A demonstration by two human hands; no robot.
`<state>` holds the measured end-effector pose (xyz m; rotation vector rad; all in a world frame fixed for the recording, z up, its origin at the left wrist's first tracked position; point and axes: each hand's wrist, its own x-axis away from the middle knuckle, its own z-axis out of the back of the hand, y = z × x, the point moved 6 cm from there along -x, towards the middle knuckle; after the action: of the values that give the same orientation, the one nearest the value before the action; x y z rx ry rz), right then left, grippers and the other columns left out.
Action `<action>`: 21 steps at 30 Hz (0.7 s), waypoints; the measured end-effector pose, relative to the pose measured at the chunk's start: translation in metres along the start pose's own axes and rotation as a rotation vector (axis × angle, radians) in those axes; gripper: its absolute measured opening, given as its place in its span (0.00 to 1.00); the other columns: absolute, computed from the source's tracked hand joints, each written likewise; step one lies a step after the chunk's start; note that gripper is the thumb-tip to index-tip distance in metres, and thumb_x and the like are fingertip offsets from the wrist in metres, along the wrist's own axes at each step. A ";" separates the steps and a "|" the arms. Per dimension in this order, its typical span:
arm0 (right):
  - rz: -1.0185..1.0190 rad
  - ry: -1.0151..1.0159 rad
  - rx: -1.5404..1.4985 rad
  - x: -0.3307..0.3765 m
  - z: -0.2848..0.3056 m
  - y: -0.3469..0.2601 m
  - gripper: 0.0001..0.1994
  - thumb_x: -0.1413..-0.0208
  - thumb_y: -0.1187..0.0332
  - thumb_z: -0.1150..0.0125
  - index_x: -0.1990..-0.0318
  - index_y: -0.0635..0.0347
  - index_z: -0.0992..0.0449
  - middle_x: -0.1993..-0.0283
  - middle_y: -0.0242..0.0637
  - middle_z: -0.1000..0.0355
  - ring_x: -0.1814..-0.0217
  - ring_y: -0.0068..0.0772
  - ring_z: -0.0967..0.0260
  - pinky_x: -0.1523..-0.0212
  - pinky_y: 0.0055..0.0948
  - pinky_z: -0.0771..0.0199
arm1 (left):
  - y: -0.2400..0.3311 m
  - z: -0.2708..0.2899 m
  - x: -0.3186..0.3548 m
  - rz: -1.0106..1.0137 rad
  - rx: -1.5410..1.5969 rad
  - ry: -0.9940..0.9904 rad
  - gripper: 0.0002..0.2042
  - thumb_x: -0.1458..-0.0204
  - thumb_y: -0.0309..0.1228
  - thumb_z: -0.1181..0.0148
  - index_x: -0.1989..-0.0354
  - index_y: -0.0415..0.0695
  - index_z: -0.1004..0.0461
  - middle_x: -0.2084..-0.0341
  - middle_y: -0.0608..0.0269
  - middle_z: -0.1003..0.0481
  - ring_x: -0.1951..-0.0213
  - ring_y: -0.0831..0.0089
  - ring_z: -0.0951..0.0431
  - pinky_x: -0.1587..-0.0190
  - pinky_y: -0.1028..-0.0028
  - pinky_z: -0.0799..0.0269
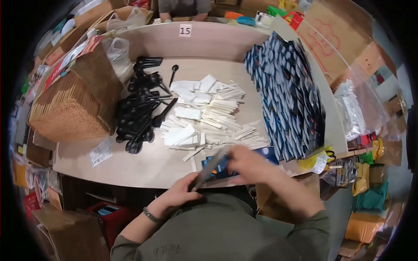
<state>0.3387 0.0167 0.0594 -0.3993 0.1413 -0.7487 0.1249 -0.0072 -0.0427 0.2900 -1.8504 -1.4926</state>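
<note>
The left hand is curled shut around the lower end of a dark sleeve, blurred, at the near edge of the worktop. The right hand closes over the sleeve's upper end, fingers bent down on it; what else it grips I cannot tell.

Rows of dark blue packets stand on edge along the right. A heap of white paper sachets lies mid-worktop, black plastic spoons piled left of it. A brown box of chopsticks sits at far left, a small clear bag near it. A white square sign hangs on the far board. Clear bags crowd the right side.
</note>
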 end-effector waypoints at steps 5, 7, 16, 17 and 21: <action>0.039 0.199 0.010 -0.022 -0.071 0.006 0.33 0.54 0.50 0.29 0.45 0.64 0.28 0.41 0.52 0.33 0.36 0.55 0.36 0.36 0.42 0.36 | 0.027 -0.015 -0.012 -0.436 -0.171 0.008 0.24 0.56 0.31 0.33 0.48 0.39 0.30 0.57 0.56 0.26 0.55 0.69 0.26 0.51 0.70 0.30; -0.140 0.323 0.073 -0.026 -0.067 -0.008 0.25 0.50 0.50 0.31 0.55 0.63 0.24 0.43 0.52 0.31 0.41 0.51 0.33 0.42 0.43 0.32 | 0.030 0.003 0.003 -0.181 -0.222 0.150 0.23 0.56 0.30 0.34 0.50 0.38 0.30 0.59 0.55 0.26 0.57 0.66 0.25 0.53 0.69 0.29; -0.617 0.235 -0.105 -0.041 -0.093 0.003 0.14 0.44 0.59 0.40 0.72 0.60 0.27 0.76 0.45 0.26 0.69 0.52 0.26 0.69 0.49 0.29 | 0.026 0.047 0.048 -0.095 -0.840 0.658 0.32 0.59 0.32 0.29 0.43 0.42 0.33 0.57 0.53 0.27 0.57 0.52 0.23 0.57 0.61 0.24; -0.619 0.237 -0.109 -0.042 -0.096 0.006 0.14 0.44 0.59 0.40 0.72 0.60 0.27 0.76 0.45 0.26 0.69 0.52 0.26 0.69 0.49 0.29 | 0.027 0.048 0.051 -0.093 -0.844 0.655 0.32 0.59 0.32 0.29 0.43 0.42 0.33 0.57 0.53 0.27 0.57 0.52 0.23 0.57 0.61 0.24; -0.737 0.240 -0.269 -0.039 -0.096 0.013 0.09 0.49 0.62 0.40 0.73 0.58 0.25 0.76 0.43 0.25 0.69 0.50 0.25 0.68 0.47 0.28 | 0.042 0.059 0.057 -0.077 -0.964 0.441 0.35 0.58 0.35 0.27 0.39 0.44 0.33 0.58 0.53 0.26 0.57 0.51 0.23 0.56 0.61 0.25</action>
<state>0.2933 0.0226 -0.0346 -0.6276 0.3315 -1.5146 0.0567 0.0161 0.0144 0.1883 -0.6604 -1.9881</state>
